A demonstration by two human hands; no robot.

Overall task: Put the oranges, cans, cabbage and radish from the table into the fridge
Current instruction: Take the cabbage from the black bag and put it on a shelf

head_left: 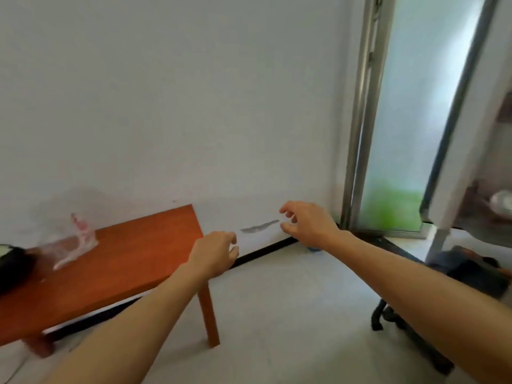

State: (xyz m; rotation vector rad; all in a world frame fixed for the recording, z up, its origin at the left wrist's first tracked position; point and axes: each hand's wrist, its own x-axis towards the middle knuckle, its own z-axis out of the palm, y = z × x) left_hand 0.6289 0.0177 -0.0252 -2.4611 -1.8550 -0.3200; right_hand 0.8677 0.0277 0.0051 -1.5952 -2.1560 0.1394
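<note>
- I see both my arms stretched out in front of me, over the pale floor [277, 314] and toward the white wall [166, 106].
- My left hand [213, 254] is empty, fingers loosely curled, hanging just past the right end of the table [124, 259].
- My right hand [307, 224] is empty too, fingers spread and bent in a loose claw, gripping nothing, in front of a grey smear [259, 227] low on the wall.
- The two hands are near each other but apart.
- The table is orange-brown wood, on my left against the wall.
- On the table I can make out only a crumpled clear bag [72, 242] with red print, near the wall side, and a dark thing [12, 266] at the far left edge, too cut off to name.
- I see no oranges, cans, cabbage or radish on the visible part of the table.
- The fridge [476, 120] stands at my right edge with its white door swung open; shelves inside are blurred, and I cannot tell what they hold.
- Between wall and fridge is a frosted glass door [410, 120] in a metal frame.
- Something dark lies on the floor below the fridge, too blurred to name.
</note>
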